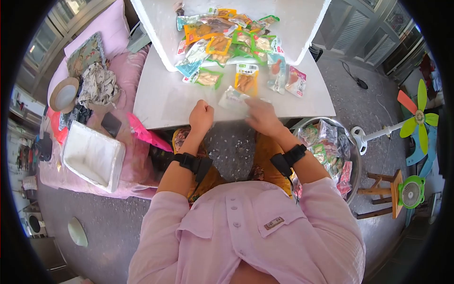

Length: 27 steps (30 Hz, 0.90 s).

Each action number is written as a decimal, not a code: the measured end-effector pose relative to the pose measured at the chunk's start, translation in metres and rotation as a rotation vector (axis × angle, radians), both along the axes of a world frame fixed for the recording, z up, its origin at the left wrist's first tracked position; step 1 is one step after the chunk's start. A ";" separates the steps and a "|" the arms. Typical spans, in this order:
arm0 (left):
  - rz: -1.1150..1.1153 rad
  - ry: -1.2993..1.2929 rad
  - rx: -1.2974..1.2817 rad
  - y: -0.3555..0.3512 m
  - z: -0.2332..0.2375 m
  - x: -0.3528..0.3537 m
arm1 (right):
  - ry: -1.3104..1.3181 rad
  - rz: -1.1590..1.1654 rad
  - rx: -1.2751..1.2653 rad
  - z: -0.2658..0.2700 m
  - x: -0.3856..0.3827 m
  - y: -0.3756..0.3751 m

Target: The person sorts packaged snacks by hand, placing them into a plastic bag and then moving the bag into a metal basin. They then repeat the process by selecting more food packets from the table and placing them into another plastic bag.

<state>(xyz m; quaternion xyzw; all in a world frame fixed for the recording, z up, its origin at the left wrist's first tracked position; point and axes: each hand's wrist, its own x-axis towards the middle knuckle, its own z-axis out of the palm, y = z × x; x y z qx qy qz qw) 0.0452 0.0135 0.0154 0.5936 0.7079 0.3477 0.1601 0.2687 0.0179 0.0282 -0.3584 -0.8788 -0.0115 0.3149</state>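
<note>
My left hand (201,116) is curled into a fist at the front edge of the white table (161,102), with no packet showing in it. My right hand (263,115) is at the same edge, its fingers smeared by motion; I cannot tell whether they grip anything. Just beyond those fingers lies a pale, clear packet (231,98). Behind it is a yellow-edged food packet (246,80). A blue-and-clear packet (276,73) and a pink-and-white packet (296,81) lie to the right, and a green-edged packet (209,78) to the left.
A white foam box (163,35) lies open towards me on the table, a pile of colourful packets (222,35) at its mouth. A metal basin (353,156) of packets stands low at right, near a fan (419,116) and wooden stool (385,191). A foam lid (92,156) rests on the pink bed (135,170).
</note>
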 end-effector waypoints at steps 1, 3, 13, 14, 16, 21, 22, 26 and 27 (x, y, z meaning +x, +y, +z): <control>0.000 0.003 -0.009 -0.001 0.001 0.001 | 0.031 -0.035 -0.056 0.001 0.002 -0.001; 0.003 0.013 -0.023 -0.001 0.003 0.002 | 0.036 -0.145 -0.167 0.001 0.004 0.001; 0.008 0.038 -0.004 0.001 -0.003 0.003 | -0.161 -0.504 -0.336 0.004 0.005 0.015; 0.006 0.040 0.003 0.001 -0.004 0.003 | -0.145 -0.480 -0.312 0.004 0.006 0.016; -0.001 0.012 -0.009 -0.001 0.002 0.004 | -0.168 -0.477 -0.450 0.014 0.001 0.015; -0.024 -0.024 -0.063 -0.004 0.009 0.006 | 0.060 -0.407 -0.676 0.028 -0.006 0.002; -0.034 0.025 -0.041 -0.002 0.005 0.007 | 0.090 -0.362 -0.652 0.020 -0.003 0.002; -0.080 0.211 0.027 0.002 -0.002 0.013 | 0.333 -0.202 -0.843 0.035 0.003 -0.008; -0.094 0.254 0.037 0.001 -0.001 0.016 | 0.345 -0.183 -0.845 0.043 0.004 -0.010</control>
